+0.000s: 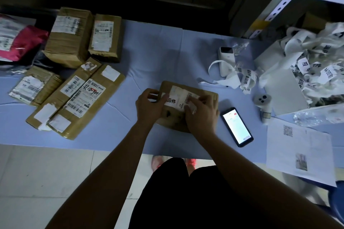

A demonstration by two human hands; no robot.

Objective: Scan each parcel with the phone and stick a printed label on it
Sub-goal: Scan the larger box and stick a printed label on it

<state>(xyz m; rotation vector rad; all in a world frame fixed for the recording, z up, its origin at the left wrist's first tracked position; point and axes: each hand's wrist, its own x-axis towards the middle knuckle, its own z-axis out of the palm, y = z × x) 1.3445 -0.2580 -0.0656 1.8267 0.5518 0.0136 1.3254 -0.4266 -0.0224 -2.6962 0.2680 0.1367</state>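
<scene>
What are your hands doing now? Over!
Both busy: left hand pinches label end, right hand presses label onto parcel. Lit phone lies right of parcel. Nothing in the way.

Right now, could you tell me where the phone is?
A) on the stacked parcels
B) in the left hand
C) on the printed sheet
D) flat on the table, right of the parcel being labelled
D: the phone lies screen-up and lit on the table just right of the parcel, while the left hand and right hand are both on that parcel.
</scene>
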